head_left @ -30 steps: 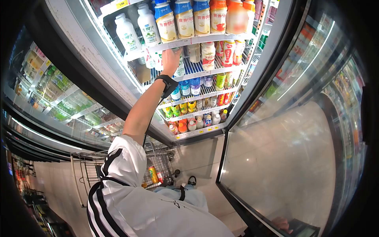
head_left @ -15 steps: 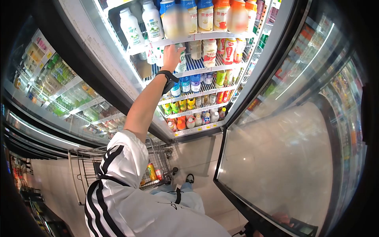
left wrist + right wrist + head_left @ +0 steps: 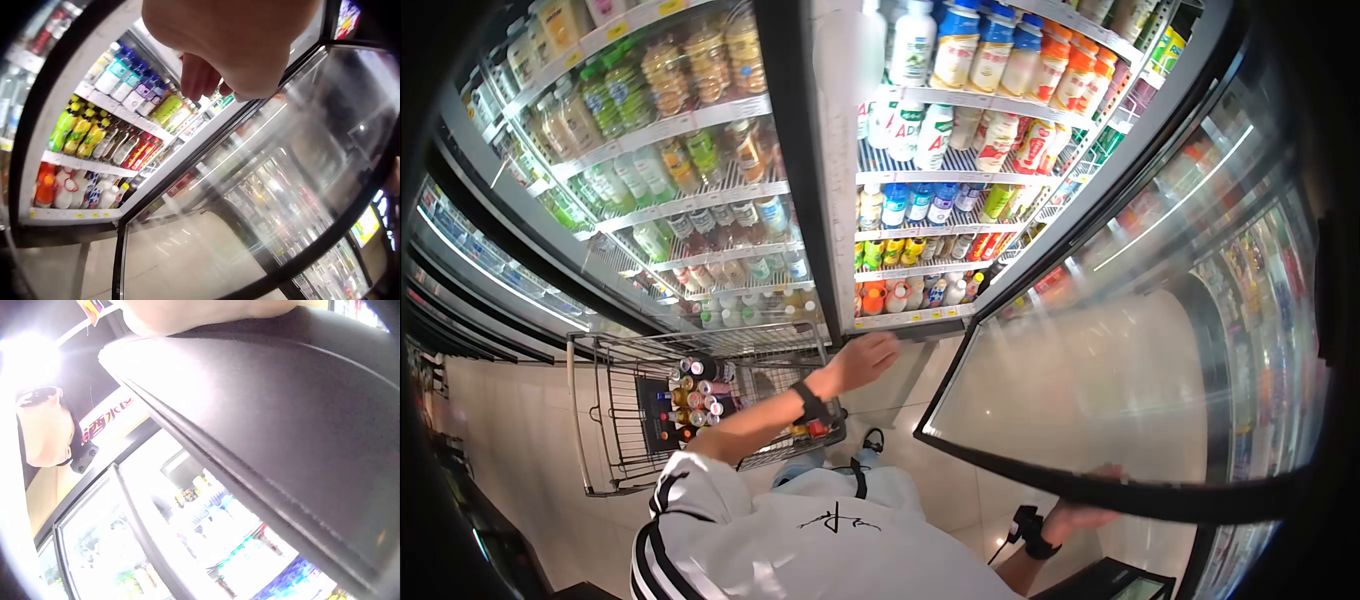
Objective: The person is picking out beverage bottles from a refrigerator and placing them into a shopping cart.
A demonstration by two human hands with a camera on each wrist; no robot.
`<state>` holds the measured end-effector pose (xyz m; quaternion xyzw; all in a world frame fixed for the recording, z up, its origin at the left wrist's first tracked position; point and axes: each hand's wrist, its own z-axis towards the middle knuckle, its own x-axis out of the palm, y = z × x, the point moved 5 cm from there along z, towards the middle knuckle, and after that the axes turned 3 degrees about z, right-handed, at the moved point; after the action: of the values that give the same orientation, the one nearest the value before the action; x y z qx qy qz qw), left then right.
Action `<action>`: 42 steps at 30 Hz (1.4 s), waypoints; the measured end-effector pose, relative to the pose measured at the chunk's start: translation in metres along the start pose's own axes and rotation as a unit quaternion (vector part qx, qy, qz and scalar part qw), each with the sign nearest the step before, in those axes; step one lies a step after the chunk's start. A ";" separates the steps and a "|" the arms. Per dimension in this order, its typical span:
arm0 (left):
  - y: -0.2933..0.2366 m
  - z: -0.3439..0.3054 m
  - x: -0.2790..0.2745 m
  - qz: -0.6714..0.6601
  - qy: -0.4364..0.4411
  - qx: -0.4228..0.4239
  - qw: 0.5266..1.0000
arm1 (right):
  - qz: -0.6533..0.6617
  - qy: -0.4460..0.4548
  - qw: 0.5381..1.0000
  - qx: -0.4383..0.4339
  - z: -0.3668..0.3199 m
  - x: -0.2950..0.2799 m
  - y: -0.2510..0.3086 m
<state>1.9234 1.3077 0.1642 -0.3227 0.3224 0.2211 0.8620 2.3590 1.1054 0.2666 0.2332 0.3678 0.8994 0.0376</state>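
Note:
My left hand [image 3: 862,362] hangs in front of the fridge, above the front end of the shopping cart [image 3: 590,415], its fingers loosely bent with nothing between them. In the left wrist view the same hand [image 3: 231,47] fills the top. At the lower right, my right hand [image 3: 1082,518] grips the black-framed edge of the open glass door [image 3: 1060,400]; some fingers show on the far side of the frame. In the right wrist view, part of that hand [image 3: 206,314] lies along the dark door frame [image 3: 294,419].
Shelves hold white bottles with green labels [image 3: 935,135], blue-capped bottles [image 3: 956,45] and orange-capped bottles [image 3: 1050,65]. Several cans and bottles [image 3: 695,395] stand in the cart. A second glass-fronted fridge [image 3: 665,180] adjoins on the left. My shoe [image 3: 874,440] is on the tiled floor.
My left hand has come away from the white bottles on the shelf and down toward me, with nothing in it. The head view has turned left, showing more of the cart and my right hand.

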 end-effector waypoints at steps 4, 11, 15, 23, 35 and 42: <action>0.014 -0.161 -0.037 -0.062 0.089 -0.260 0.959 | -0.066 -0.271 0.956 0.092 -0.023 0.083 -0.017; 0.077 -0.513 -0.080 0.040 0.158 -0.583 0.796 | -0.042 -0.103 0.985 0.134 -0.016 0.322 -0.075; 0.040 -0.588 -0.124 -0.014 0.153 -0.702 0.695 | -0.074 0.055 0.975 0.203 0.000 0.386 -0.138; 0.068 -0.637 -0.099 -0.077 0.173 -0.745 0.640 | -0.147 0.127 0.966 0.168 0.040 0.468 -0.219; 0.151 -0.619 -0.055 -0.088 0.153 -0.719 0.672 | -0.379 0.318 0.808 0.320 -0.114 0.445 -0.191; 0.151 -0.648 -0.052 -0.123 0.156 -0.764 0.614 | -0.447 0.546 0.512 0.489 -0.308 0.294 -0.181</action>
<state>1.5306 0.9508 -0.2409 -0.9308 0.1235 0.2260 0.2594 1.9412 1.1088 0.0678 -0.5181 0.7530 0.3915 0.1064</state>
